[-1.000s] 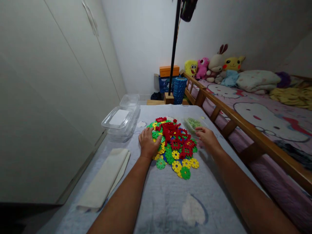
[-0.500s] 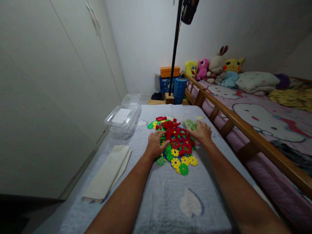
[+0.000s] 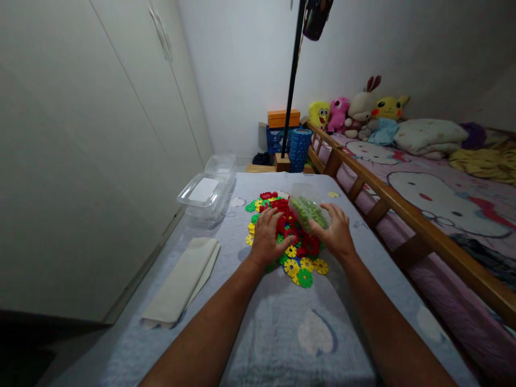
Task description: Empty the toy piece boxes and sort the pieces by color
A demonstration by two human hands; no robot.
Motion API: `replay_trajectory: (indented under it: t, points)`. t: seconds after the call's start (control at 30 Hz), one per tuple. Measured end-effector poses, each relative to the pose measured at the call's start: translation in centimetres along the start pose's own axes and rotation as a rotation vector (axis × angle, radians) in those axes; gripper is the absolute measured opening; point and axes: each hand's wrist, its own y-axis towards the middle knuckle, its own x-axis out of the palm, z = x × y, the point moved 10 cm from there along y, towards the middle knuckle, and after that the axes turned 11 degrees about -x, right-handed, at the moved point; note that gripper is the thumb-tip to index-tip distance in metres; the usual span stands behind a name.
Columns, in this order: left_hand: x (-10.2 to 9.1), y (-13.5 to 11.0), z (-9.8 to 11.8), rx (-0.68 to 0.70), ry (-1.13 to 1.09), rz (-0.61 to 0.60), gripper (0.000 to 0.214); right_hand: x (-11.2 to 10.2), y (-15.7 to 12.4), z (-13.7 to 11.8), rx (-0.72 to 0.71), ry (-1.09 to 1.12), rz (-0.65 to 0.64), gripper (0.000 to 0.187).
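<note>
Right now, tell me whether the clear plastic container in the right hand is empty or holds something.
Not empty: small green pieces show inside the clear plastic container held by the right hand. How full, I cannot tell.

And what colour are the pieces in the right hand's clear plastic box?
Light green pieces, best in head view.

Red, yellow and green pieces (image 3: 297, 231), light-green bits (image 3: 305, 210), pale-blue heart-patterned cloth (image 3: 274, 328)

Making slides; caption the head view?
Right hand grips a tub of green pieces; left hand at the colourful pile.
</note>
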Motion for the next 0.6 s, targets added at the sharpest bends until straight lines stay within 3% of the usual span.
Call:
replay_trajectory:
  t: [0.1,0.27,0.37,0.47,0.6]
  points:
    - [-0.7,-0.1,-0.9,-0.146,-0.141,0.019,0.061,0.3,-1.0,-2.5,-0.067,0.092,-0.006,0.062]
    - [-1.2,-1.3,-3.9,-0.495,-0.592,0.005,0.048,1.7,-2.4,-4.8,-0.135,0.172,-0.091,0.063]
    - [-1.4,-2.0,-4.1,-0.521,-0.676,-0.009,0.049,2.7,-2.8,-5.4,-0.155,0.202,-0.159,0.065]
    - [-1.7,-2.5,-3.9,-0.491,-0.598,0.004,0.053,3.6,-3.0,-5.5,-0.142,0.223,-0.205,0.07]
    - [-1.8,-2.8,-3.0,-0.409,-0.467,0.016,0.052,3.6,-2.9,-5.4,-0.12,0.259,-0.17,0.067]
